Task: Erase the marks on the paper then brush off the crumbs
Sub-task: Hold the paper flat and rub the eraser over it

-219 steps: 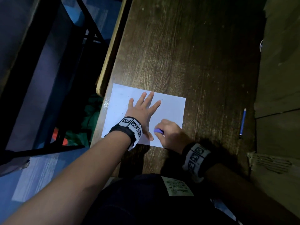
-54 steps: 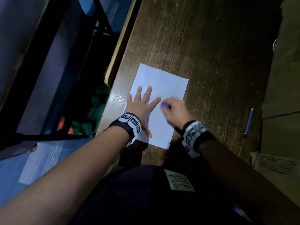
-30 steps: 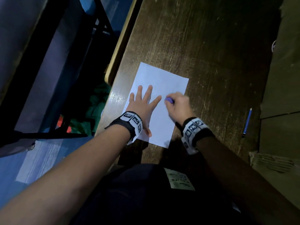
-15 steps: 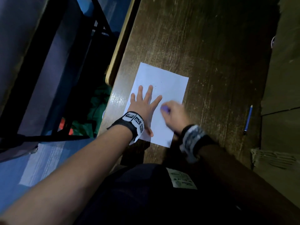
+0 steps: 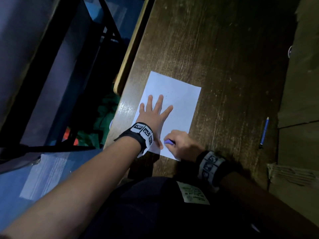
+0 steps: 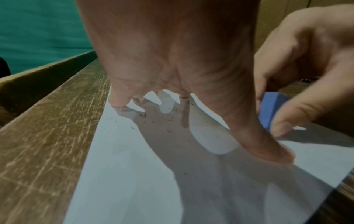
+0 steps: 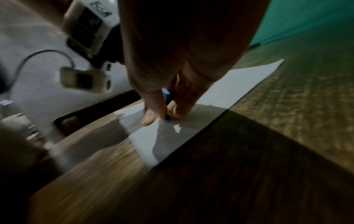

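A white sheet of paper [image 5: 179, 104] lies on the dark wooden table [image 5: 215, 49] near its left edge. My left hand [image 5: 155, 112] lies flat on the sheet with fingers spread, pressing it down. My right hand [image 5: 177, 142] pinches a blue eraser [image 5: 168, 141] at the paper's near edge, close to my left thumb. In the left wrist view the eraser [image 6: 272, 109] shows between the right thumb and fingers, and dark eraser crumbs [image 6: 164, 119] are scattered under my left palm. In the right wrist view the eraser [image 7: 166, 97] touches the paper [image 7: 239, 84].
A blue pencil [image 5: 264, 131] lies on the table to the right of the paper. Cardboard boxes [image 5: 303, 100] stand along the right side. Left of the table edge [image 5: 131, 47] are a black metal frame and green cloth below.
My right hand has slid the eraser from the middle of the sheet back toward the near edge. The left hand stays flat on the paper.
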